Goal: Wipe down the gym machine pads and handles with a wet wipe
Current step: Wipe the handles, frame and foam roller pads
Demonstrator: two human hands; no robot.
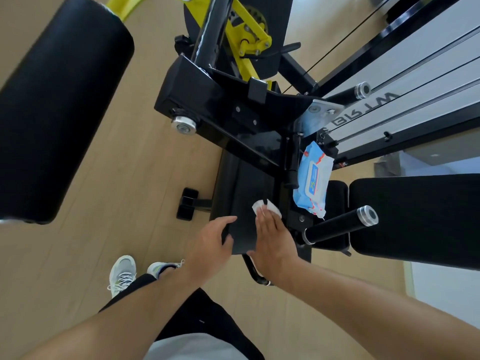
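White and folded, the damp wet wipe [266, 207] lies flat on the black padded seat cushion [242, 193] under the straight fingertips of the right hand [271, 236], which presses it down. Just to its left, the left hand [210, 239] curls its fingers over the cushion's near left edge, gripping it. Beyond and right of the right hand sits a blue soft pack of wipes [313, 180]; a black foam-covered handle with a silver end cap [340, 226] juts out just right of that hand.
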